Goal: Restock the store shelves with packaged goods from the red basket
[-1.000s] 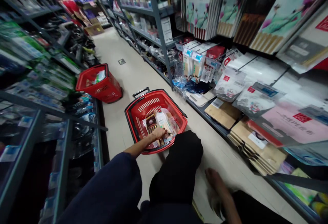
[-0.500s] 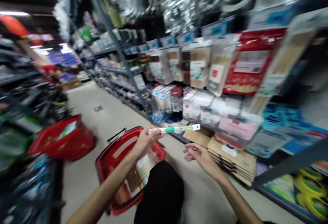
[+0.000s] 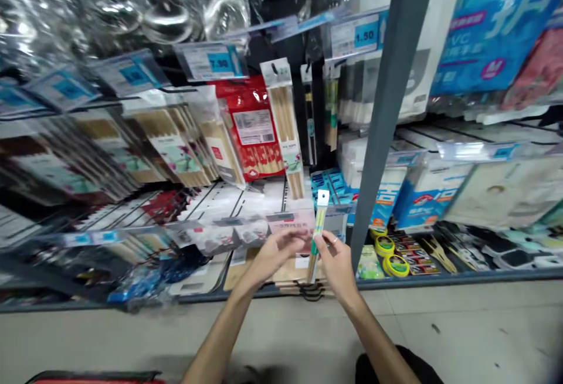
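A slim clear pack of chopsticks [image 3: 313,252], with a green band and a white hang tab at its top, stands nearly upright in front of the shelf. My right hand [image 3: 338,264] pinches its right side between thumb and fingers. Just to the left, my left hand [image 3: 275,253] has its fingers loosely stretched towards the pack; it appears free of it. Beyond hang a long chopstick pack [image 3: 288,132], a red pouch [image 3: 253,129] and a narrow pack with a similar green band [image 3: 331,108].
A grey upright post [image 3: 382,97] divides the shelving to the right of my hands. Price tags [image 3: 215,63] stick out on hooks, with wrapped metal ladles [image 3: 167,20] above. Yellow tape rolls [image 3: 396,264] lie on the bottom shelf. A red basket [image 3: 97,377] shows its rim at lower left.
The view has turned right, from the aisle and basket to face the shelf. The chopstick pack has passed from my left hand to my right and now stands upright.
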A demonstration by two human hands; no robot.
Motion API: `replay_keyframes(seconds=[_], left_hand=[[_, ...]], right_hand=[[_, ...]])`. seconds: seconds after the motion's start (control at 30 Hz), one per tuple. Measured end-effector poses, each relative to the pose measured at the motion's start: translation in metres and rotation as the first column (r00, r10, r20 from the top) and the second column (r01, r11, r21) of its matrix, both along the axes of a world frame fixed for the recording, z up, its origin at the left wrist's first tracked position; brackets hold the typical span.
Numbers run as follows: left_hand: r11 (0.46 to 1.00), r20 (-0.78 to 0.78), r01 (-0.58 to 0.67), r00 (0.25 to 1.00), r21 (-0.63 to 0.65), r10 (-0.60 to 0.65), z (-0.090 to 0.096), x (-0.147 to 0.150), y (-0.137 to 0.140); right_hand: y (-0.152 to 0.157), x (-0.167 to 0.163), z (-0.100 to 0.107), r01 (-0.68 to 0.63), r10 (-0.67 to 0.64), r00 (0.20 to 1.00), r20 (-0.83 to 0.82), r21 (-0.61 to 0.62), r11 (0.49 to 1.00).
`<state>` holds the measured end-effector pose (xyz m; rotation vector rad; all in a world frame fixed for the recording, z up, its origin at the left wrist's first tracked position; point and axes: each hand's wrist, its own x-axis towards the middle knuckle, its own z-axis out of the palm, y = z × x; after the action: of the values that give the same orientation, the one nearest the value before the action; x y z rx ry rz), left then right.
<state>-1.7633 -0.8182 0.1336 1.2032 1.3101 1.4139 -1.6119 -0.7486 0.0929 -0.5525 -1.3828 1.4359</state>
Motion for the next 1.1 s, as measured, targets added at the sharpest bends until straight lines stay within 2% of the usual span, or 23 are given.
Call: replay_keyframes(seconds=[0.13,0.4,0.47,0.6,0.73,0.8,0.87,0.97,1.03,1.1], left_hand=[[0.984,0.023,-0.178,0.984,0.016,0.177,0.015,0.002,0.019],[0.976,-0.11,-0.218,0.97,0.001,0.217,0.027,0.005,0.041],[0.972,-0.117,-0.232,0.965,0.042,0.236,0.028,0.004,0.041],[0.952,-0.085,-0.257,0.958,0.164,0.274,0.024,0.008,0.04],[0.936,-0.037,-0.27,0.958,0.227,0.286,0.02,0.019,0.037],[0.933,-0.043,-0.261,0.959,0.247,0.28,0.028,0.026,0.036],[0.928,-0.066,-0.232,0.963,0.292,0.261,0.047,0.03,0.039],[0.884,-0.18,-0.149,0.951,0.443,0.251,0.096,0.033,0.052],[0.829,-0.261,-0.096,0.924,0.551,0.28,0.135,0.035,0.068],[0.779,-0.284,-0.062,0.911,0.624,0.3,0.171,0.038,0.086]], right_hand=[[0.005,-0.006,-0.003,-0.066,0.066,0.998,-0.01,0.041,0.997],[0.008,-0.032,-0.002,-0.04,0.038,0.998,-0.059,-0.047,0.998],[0.007,-0.034,-0.004,-0.023,0.019,0.998,-0.062,-0.069,0.997],[0.006,-0.031,-0.004,0.055,-0.055,0.998,-0.018,0.018,0.998],[0.006,-0.017,0.007,0.238,-0.239,0.971,-0.002,0.104,0.966],[0.007,-0.009,0.021,0.328,-0.328,0.944,-0.028,0.181,0.927],[0.011,-0.005,0.044,0.393,-0.39,0.917,-0.082,0.339,0.854],[0.024,-0.005,0.097,0.45,-0.447,0.882,-0.148,0.547,0.706],[0.036,-0.009,0.14,0.499,-0.49,0.849,-0.198,0.607,0.619],[0.048,-0.013,0.179,0.551,-0.529,0.812,-0.248,0.625,0.553]])
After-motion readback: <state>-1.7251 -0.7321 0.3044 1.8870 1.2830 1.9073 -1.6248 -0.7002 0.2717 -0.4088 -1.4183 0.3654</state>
